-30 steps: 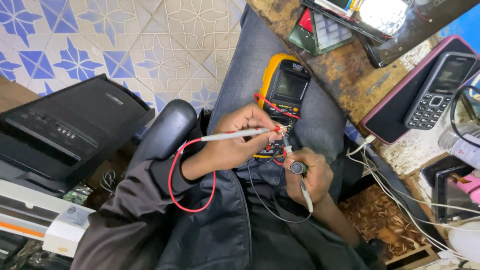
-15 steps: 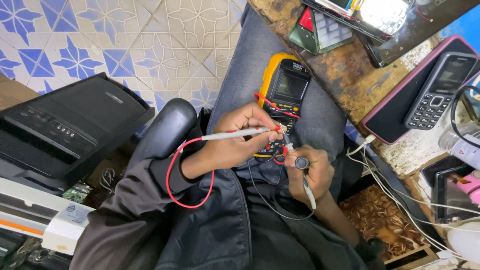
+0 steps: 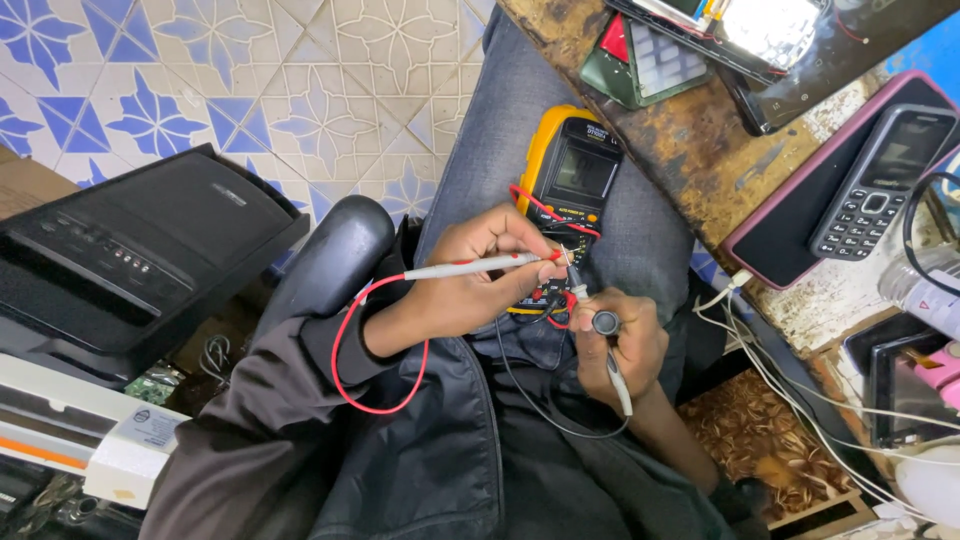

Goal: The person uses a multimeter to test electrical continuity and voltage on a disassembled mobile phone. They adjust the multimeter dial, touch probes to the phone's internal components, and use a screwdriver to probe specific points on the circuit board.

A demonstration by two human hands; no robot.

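A: Where do the probes sit?

B: The left hand (image 3: 480, 275) pinches the red-lead probe (image 3: 470, 266) along its pale shaft, fingers closed round it. The right hand (image 3: 622, 345) grips the black-lead probe (image 3: 612, 355), fingers curled shut; both tips meet just below the yellow multimeter (image 3: 570, 180) on the person's lap (image 3: 500, 150).

A: How do they handle?

B: Light, stiff plastic pens, I judge, with limp leads tugging slightly. Best held mid-shaft like a pencil, clear of the sharp metal tips, which look slippery
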